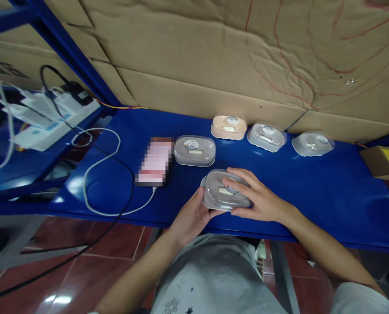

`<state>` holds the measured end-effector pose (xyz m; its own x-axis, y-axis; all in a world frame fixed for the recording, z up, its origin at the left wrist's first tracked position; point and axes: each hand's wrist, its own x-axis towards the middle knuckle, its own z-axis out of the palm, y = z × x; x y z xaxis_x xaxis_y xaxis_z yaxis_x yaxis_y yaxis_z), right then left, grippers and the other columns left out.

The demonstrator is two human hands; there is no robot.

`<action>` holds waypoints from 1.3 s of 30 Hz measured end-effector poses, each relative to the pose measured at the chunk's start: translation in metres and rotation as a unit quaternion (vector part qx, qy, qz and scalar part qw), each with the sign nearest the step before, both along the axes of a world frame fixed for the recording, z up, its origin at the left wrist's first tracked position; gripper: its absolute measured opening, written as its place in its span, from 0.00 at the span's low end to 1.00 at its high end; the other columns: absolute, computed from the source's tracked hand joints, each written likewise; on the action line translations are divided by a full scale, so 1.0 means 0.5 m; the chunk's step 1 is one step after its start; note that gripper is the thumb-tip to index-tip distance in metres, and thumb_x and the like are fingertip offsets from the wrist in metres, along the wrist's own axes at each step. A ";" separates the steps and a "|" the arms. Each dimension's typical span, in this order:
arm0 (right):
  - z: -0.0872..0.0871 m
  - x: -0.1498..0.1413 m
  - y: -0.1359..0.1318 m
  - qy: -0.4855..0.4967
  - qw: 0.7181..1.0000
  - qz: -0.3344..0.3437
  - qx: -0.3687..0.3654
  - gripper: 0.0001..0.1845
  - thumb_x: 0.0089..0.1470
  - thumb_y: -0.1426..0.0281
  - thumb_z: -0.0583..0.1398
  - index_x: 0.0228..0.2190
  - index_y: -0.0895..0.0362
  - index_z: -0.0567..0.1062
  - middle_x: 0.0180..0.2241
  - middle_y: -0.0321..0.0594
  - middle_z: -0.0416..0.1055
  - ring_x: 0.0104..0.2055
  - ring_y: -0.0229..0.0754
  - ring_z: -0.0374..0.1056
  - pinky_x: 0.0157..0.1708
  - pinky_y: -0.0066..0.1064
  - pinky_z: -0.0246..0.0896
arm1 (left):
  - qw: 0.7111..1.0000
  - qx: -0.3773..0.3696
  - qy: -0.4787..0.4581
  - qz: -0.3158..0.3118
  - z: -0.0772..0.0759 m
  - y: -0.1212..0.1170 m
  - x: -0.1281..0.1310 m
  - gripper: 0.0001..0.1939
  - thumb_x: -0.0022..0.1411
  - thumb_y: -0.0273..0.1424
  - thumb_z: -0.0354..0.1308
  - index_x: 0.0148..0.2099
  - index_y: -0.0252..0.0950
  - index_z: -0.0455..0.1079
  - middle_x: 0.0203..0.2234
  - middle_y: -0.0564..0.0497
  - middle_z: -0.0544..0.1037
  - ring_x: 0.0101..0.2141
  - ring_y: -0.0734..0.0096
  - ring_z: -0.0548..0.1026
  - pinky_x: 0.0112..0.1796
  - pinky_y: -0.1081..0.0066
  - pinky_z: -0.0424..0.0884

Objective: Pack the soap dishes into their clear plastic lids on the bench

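Note:
Between my two hands is an oval grey box with a clear lid, held over the front part of the blue table. My left hand grips its left end, with the thumb at the rim and fingers reaching underneath. From the right, my right hand is closed over the lid and the right side, its fingers across a round sticker. A pale oblong piece shows on the lid. Just beyond, a similar grey box stands on the table, right of a phone with a blurred screen.
Along the cardboard wall stand a peach box, a grey box and another pale grey box. A white cable loops over the blue table. At left lies a power strip; a cardboard carton sits far right.

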<state>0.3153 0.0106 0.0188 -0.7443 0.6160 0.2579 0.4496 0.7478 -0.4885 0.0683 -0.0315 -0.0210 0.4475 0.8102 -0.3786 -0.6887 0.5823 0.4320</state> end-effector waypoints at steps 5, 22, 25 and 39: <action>-0.007 -0.001 0.000 0.008 1.000 0.000 -0.007 0.48 0.64 0.55 0.67 0.75 0.46 0.52 0.75 0.52 0.50 0.77 0.60 0.50 0.71 0.58 0.57 | 1.000 0.018 -0.006 0.003 0.002 0.000 -0.001 0.23 0.72 0.44 0.63 0.64 0.39 0.75 0.59 0.44 0.81 0.58 0.52 0.79 0.52 0.56 0.81; 0.019 0.009 -0.011 0.010 0.998 0.010 -0.063 0.67 0.49 0.49 0.76 0.76 0.45 0.46 0.78 0.49 0.47 0.78 0.61 0.47 0.73 0.56 0.55 | 0.999 -0.023 -0.009 -0.025 0.000 0.002 -0.017 0.30 0.78 0.47 0.50 0.71 0.33 0.67 0.57 0.38 0.82 0.52 0.53 0.83 0.40 0.66 0.86; 0.020 0.005 -0.015 0.034 0.998 0.029 -0.037 0.63 0.53 0.54 0.75 0.76 0.45 0.47 0.77 0.50 0.49 0.79 0.59 0.47 0.73 0.56 0.56 | 0.999 -0.038 -0.023 -0.021 0.000 0.004 -0.019 0.32 0.78 0.47 0.51 0.75 0.34 0.61 0.55 0.39 0.83 0.51 0.53 0.84 0.40 0.66 0.85; 0.024 0.003 -0.013 0.071 0.994 0.063 -0.054 0.51 0.57 0.52 0.72 0.73 0.48 0.57 0.76 0.50 0.52 0.79 0.59 0.44 0.74 0.58 0.52 | 0.999 -0.038 -0.019 -0.005 0.009 0.008 -0.019 0.22 0.80 0.42 0.49 0.60 0.34 0.76 0.48 0.45 0.87 0.44 0.62 0.86 0.39 0.68 0.86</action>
<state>0.3171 0.0040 0.0306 -0.7780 0.5497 0.3043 0.2760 0.7341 -0.6204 0.0588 -0.0273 -0.0166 0.4709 0.7752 -0.4210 -0.6973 0.6194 0.3606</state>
